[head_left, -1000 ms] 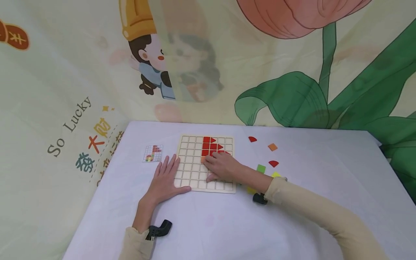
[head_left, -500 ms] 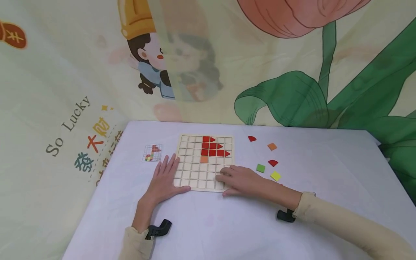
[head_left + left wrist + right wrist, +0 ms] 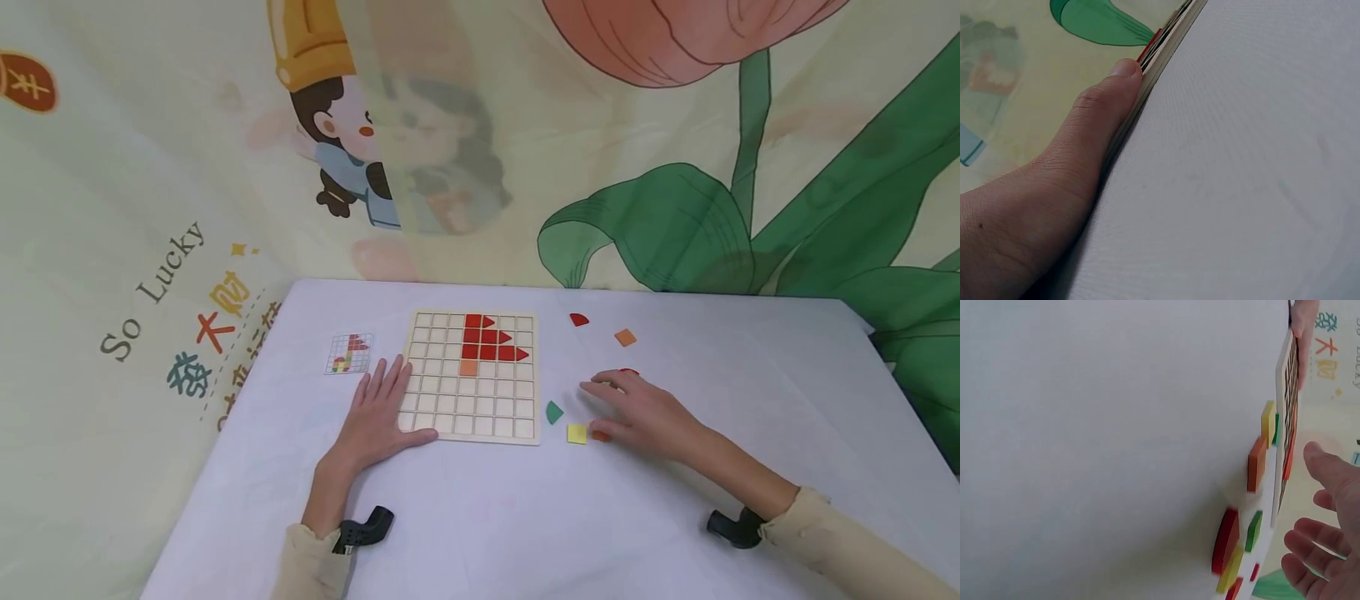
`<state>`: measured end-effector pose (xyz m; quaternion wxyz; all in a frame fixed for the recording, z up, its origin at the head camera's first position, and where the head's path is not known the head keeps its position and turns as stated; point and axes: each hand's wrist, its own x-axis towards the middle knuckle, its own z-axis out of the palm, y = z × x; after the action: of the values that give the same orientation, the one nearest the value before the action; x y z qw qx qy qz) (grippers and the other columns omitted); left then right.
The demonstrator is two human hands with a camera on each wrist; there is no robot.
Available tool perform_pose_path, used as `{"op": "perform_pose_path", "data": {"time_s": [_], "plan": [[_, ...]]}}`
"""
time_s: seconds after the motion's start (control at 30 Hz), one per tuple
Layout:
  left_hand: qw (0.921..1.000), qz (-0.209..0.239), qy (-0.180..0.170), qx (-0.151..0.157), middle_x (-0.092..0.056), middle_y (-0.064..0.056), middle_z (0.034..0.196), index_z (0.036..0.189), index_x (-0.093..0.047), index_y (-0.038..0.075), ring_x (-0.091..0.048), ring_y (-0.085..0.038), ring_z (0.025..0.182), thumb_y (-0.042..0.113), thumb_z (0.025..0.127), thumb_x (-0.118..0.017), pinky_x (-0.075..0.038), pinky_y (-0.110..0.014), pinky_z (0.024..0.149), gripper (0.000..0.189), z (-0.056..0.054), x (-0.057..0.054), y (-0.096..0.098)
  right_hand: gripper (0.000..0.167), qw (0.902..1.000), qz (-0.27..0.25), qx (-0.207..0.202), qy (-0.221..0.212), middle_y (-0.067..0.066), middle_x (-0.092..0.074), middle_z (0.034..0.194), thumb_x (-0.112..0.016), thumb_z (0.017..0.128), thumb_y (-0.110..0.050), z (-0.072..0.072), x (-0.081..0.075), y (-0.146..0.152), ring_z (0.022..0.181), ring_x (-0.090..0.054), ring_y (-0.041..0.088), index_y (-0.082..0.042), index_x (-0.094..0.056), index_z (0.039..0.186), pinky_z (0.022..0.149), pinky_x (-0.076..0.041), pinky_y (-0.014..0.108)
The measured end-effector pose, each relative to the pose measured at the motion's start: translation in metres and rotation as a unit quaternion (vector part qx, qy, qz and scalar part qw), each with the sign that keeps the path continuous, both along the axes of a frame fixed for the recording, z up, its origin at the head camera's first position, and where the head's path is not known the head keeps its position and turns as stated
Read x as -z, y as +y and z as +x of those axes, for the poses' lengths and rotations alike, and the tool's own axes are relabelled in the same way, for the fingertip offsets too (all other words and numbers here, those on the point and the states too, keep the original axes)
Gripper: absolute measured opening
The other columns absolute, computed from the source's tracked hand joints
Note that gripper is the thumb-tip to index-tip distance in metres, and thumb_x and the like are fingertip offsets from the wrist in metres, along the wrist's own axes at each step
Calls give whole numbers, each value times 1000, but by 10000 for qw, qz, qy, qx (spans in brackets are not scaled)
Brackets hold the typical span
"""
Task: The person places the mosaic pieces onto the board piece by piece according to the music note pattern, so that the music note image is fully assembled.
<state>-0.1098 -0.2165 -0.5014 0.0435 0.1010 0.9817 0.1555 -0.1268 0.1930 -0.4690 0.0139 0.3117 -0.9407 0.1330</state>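
Note:
My left hand (image 3: 375,421) rests with spread, straight fingers along the left edge of a wooden grid board (image 3: 435,408); its thumb touches the near edge. Red square and triangle tiles (image 3: 472,352) fill part of three rows in the board's upper half, and an orange square tile (image 3: 468,367) sits just below them. To the right of the board, my right hand (image 3: 648,417) hovers over loose tiles with relaxed fingers and holds nothing. Close to its fingers lie a yellow square tile (image 3: 577,433), a green quarter-round tile (image 3: 554,412) and a partly hidden red tile (image 3: 628,372).
A small pattern card (image 3: 348,354) lies left of the board. Farther back on the right are a red quarter-round tile (image 3: 579,320) and an orange square tile (image 3: 626,337). In the right wrist view, a green tile (image 3: 1254,531) stands out among others below the hand.
My right hand has left the board and moved right, over the loose tiles. This uncovers the orange square on the board. The left hand stays in place.

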Motion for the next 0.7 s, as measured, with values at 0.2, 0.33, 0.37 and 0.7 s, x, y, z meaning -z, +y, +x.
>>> {"op": "perform_pose_path", "data": {"time_s": [0.2, 0.33, 0.37, 0.7], "plan": [[9999, 46, 127, 25, -10, -9, 165, 156, -16, 10, -3, -35, 153, 70, 72, -66, -8, -56, 122, 115, 1, 1, 0, 51, 9994, 32, 355, -27, 6, -61, 120, -79, 80, -31, -3, -2, 16, 112, -57, 24, -19, -64, 127, 77, -59, 37], [9998, 124, 162, 36, -12, -10, 165, 156, -17, 9, -4, -35, 152, 70, 72, -67, -9, -57, 121, 115, 3, 2, -1, 42, 9994, 70, 338, -38, 7, -63, 118, -78, 81, -26, -9, 0, 17, 109, -58, 24, -18, -68, 121, 76, -59, 36], [9998, 110, 166, 30, -12, -9, 165, 156, -17, 9, -4, -35, 153, 70, 71, -67, -9, -57, 121, 115, 2, 2, -1, 39, 9995, 71, 292, 14, 7, -63, 117, -78, 81, -24, -11, 1, 17, 107, -59, 24, -18, -69, 119, 74, -59, 35], [10000, 81, -46, -23, -7, -6, 166, 157, -14, 12, 0, -32, 153, 72, 73, -64, -5, -54, 123, 115, -2, 2, -1, 22, 9998, 25, 179, -55, 0, -67, 92, -81, 77, -13, -27, 6, 11, 88, -60, 17, -14, -78, 98, 61, -53, 20]]}}
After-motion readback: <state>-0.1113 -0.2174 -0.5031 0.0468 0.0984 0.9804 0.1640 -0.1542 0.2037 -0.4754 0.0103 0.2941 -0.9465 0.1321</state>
